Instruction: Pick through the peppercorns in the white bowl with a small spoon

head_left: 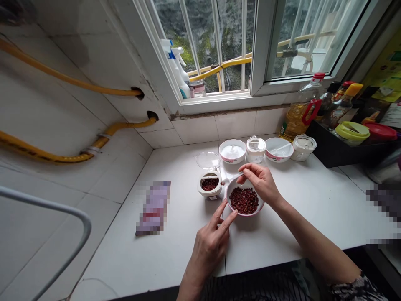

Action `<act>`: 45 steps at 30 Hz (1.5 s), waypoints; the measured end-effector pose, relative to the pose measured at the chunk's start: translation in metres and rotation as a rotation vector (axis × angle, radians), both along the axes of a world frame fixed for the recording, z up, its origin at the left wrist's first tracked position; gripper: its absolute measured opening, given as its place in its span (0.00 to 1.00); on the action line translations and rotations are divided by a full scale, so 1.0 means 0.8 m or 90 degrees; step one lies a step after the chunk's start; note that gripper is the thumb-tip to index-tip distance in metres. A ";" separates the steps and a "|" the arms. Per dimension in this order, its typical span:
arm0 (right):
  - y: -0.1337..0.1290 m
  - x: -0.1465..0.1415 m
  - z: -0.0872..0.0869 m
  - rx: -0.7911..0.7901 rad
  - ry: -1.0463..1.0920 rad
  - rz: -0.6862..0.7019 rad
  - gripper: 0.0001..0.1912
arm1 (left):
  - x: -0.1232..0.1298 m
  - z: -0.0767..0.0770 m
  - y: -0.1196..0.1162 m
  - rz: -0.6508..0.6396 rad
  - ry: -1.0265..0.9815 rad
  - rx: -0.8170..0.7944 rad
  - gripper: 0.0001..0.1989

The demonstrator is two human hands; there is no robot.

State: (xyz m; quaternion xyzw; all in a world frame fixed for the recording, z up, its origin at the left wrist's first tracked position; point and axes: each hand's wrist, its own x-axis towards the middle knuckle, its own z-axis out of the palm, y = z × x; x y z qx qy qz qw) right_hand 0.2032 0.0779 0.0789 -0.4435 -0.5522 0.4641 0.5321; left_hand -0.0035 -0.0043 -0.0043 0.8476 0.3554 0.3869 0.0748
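A white bowl with a pink rim (246,215) stands near the middle of the pale surface (175,251), filled with small dark red pieces (243,200). The right hand (260,183) is above its far right side, thumb and forefinger pinched on the handle of a pale spoon (233,176), which slants left toward a small jar. The left hand (213,239) is at the near left side, its fingers loosely spread, with two fingertips at the bowl's rim. Just left of the bowl, the small jar (206,194) has its clear lid (208,160) raised and holds more of the same red pieces. Behind these, from left to right, are a bowl of white grains (232,161), a lidded jar (256,157), a second flowered bowl (278,159) with a white spoon in it, and another lidded jar (303,155). An oil bottle (294,119) with a red cap stands beside a dark tray (333,150) of bottles and tubs at the far right. Well to the left lies a blurred purple packet (154,209).
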 end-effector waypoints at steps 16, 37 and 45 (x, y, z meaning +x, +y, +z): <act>-0.013 0.009 0.007 0.280 -0.326 -0.040 0.10 | -0.001 0.001 -0.001 0.002 0.000 -0.002 0.30; -0.008 0.029 -0.014 0.207 -0.444 0.019 0.13 | -0.002 -0.001 -0.001 0.007 -0.001 -0.010 0.29; -0.009 0.021 -0.020 0.163 -0.404 0.055 0.13 | -0.002 -0.001 0.000 0.005 -0.003 -0.010 0.29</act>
